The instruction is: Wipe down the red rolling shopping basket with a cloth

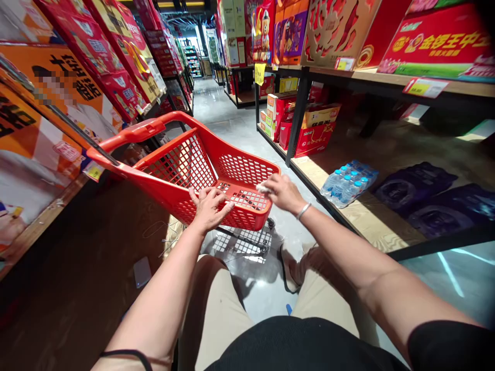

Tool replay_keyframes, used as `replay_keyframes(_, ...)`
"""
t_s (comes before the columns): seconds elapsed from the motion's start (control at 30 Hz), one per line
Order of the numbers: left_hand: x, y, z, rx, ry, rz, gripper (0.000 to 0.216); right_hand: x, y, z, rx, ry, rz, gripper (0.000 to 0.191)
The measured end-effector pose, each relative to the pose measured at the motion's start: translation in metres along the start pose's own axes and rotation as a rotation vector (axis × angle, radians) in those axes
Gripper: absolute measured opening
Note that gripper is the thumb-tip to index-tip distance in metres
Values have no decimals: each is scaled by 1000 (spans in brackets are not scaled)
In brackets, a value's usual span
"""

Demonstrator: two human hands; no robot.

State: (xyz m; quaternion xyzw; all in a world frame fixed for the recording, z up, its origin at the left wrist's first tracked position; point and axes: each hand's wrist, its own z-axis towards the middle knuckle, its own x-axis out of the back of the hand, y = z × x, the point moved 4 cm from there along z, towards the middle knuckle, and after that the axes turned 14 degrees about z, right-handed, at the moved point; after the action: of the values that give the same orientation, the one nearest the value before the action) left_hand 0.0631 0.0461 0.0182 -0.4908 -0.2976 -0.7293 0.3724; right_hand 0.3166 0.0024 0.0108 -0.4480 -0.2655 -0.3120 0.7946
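Note:
A red plastic shopping cart (181,165) stands tilted in the aisle in front of me, its basket empty. My left hand (209,206) lies on the basket's near rim, fingers spread over the mesh. My right hand (280,190) is closed on a small white cloth (264,187) and presses it against the rim at the basket's right corner. A bracelet sits on my right wrist.
Shelves of red and orange gift boxes (73,87) line the left side. On the right, a low wooden shelf (371,216) carries a pack of water bottles (348,183), dark wrapped packs (415,185) and red cartons (309,136). The glossy aisle floor (220,113) runs ahead.

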Motion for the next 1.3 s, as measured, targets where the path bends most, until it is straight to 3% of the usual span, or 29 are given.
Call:
replay_keyframes(0.13,-3,2,3,23,-2,13,24,19,60,41,-193,168,56,21)
replay_keyframes(0.23,-6,3,5,46,13,21,24,8,63,40,-290,246,166,21)
replay_keyframes(0.33,-10,2,7,66,30,31,25,-9,34,12,-300,330,327,20)
replay_keyframes(0.43,-13,2,9,70,44,46,26,-22,-2,-22,-214,345,485,21)
replay_keyframes(0.53,-16,2,11,76,49,60,27,-36,-26,-50,-65,326,411,30)
replay_keyframes(0.63,-15,3,12,75,58,63,27,-67,-20,-78,-30,306,187,34)
replay_keyframes(0.77,-15,4,13,77,54,61,26,-123,13,-113,-161,220,84,30)
replay_keyframes(0.83,-14,4,13,78,52,52,26,-139,21,-122,-225,167,91,27)
replay_keyframes(0.93,-13,4,12,79,53,37,26,-128,12,-120,-220,191,140,24)
replay_keyframes(1.13,-12,4,10,58,51,18,28,-44,-15,-80,53,556,213,22)
replay_keyframes(1.2,-13,3,9,52,60,10,28,-42,-7,-75,88,577,231,25)
replay_keyframes(1.3,-13,2,8,49,69,-1,28,-71,17,-87,47,529,243,29)
